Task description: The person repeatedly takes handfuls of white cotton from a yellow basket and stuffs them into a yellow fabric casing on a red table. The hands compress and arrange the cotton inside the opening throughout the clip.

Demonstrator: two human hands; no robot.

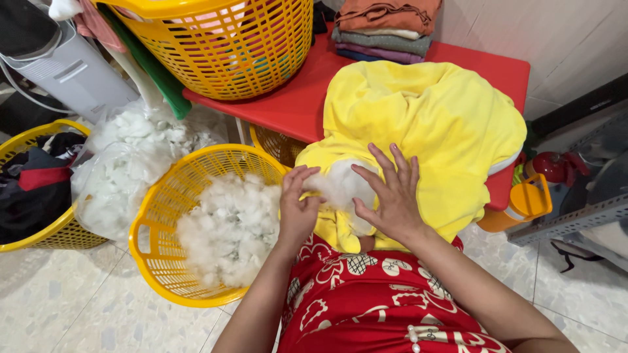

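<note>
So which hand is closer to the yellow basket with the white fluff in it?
The left hand. It is right beside the rim of the yellow basket, pinching white fluff. The right hand is farther away, spread on the yellow cloth.

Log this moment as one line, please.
left hand: pinching white stuffing | right hand: flat on yellow cover | yellow basket: stuffing inside

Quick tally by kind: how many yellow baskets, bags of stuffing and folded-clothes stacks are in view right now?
Yellow plastic baskets: 4 (on the red table, with white stuffing, far left with dark clothes, under the table)
Clear bags of white stuffing: 1
Stacks of folded clothes: 1
Total: 6
</note>
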